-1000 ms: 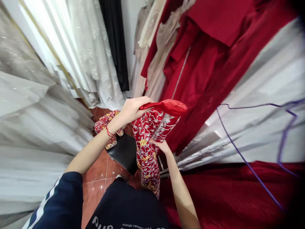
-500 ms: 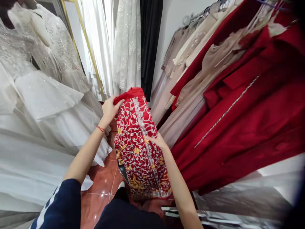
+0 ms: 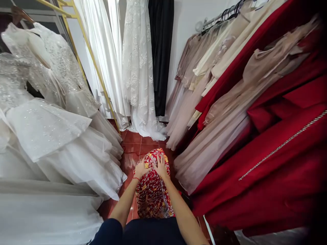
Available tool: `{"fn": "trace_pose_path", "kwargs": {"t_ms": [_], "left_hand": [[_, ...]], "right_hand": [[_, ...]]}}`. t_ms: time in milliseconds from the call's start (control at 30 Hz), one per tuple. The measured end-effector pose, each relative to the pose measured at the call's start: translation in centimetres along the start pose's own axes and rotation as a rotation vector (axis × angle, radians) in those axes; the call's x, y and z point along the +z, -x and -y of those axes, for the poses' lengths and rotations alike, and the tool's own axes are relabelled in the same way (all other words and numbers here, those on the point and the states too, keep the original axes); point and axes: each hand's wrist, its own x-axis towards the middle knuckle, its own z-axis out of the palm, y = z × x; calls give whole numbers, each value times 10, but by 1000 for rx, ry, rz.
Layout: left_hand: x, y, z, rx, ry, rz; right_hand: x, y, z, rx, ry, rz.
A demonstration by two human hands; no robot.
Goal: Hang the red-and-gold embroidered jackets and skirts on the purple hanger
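A red garment (image 3: 153, 195) with dense white and gold embroidery lies in front of my body, draped low over a support I cannot see. My left hand (image 3: 141, 169), a red string on its wrist, presses flat on the cloth's upper left part with the thumb out. Beside it, my right hand (image 3: 160, 167) rests on the upper right part with its fingers stretched and spread. Both palms touch the fabric, and neither hand grips it.
White beaded gowns (image 3: 51, 122) crowd the left side. A gold rack frame (image 3: 98, 75) and black trousers (image 3: 162, 58) stand behind. Pale dresses (image 3: 219, 112) and a large red gown (image 3: 268, 183) hang along the right. Red floor tiles (image 3: 134, 148) show between.
The garment has come down from a raised, held-out position and is now lower and folded over. My left hand has let go of its top edge; both hands now lie on it.
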Motion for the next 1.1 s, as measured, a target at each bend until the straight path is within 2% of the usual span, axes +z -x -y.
{"fn": "trace_pose_path", "kwargs": {"t_ms": [100, 233, 367, 600, 833, 967, 1100], "left_hand": [[24, -5, 20, -245, -85, -34], [43, -14, 30, -256, -132, -90], [52, -15, 33, -248, -182, -137], [50, -11, 32, -240, -199, -134], [42, -3, 34, -235, -192, -136], [40, 7, 32, -192, -228, -170], [50, 18, 18, -157, -383, -326]], "right_hand": [[27, -12, -19, -13, 173, -76], [52, -23, -37, 7, 241, -178], [60, -24, -43, -3, 267, -208], [55, -20, -39, 16, 295, -169], [44, -8, -16, 46, 252, -76], [33, 18, -19, 2, 102, 61], [18, 65, -45, 29, -71, 17]]}}
